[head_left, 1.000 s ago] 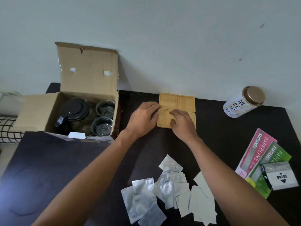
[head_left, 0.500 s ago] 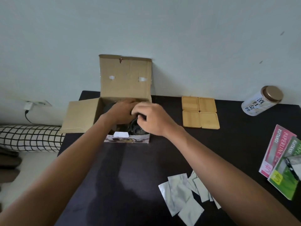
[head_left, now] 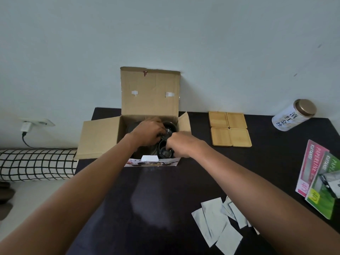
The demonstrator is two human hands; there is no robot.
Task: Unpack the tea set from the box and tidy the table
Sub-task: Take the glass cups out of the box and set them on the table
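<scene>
An open cardboard box (head_left: 100, 140) stands at the back of the dark table (head_left: 147, 199), lid flap up against the wall. Both my hands are inside it. My left hand (head_left: 149, 134) curls its fingers around the far glass cup (head_left: 170, 128). My right hand (head_left: 181, 145) pinches the rim of the near glass cup (head_left: 164, 153). My left hand and forearm hide the teapot. Right of the box, four bamboo coasters (head_left: 230, 130) lie in a square.
A white canister with a gold lid (head_left: 292, 115) lies on its side at the back right. Pink and green paper packs (head_left: 316, 173) sit at the right edge. Several silver sachets (head_left: 220, 227) are scattered near the front. A checked cushion (head_left: 36, 164) lies left of the table.
Both hands left the coasters and went into the box. Since half a second ago my right hand has shifted right and down onto the near cup; the view has panned left.
</scene>
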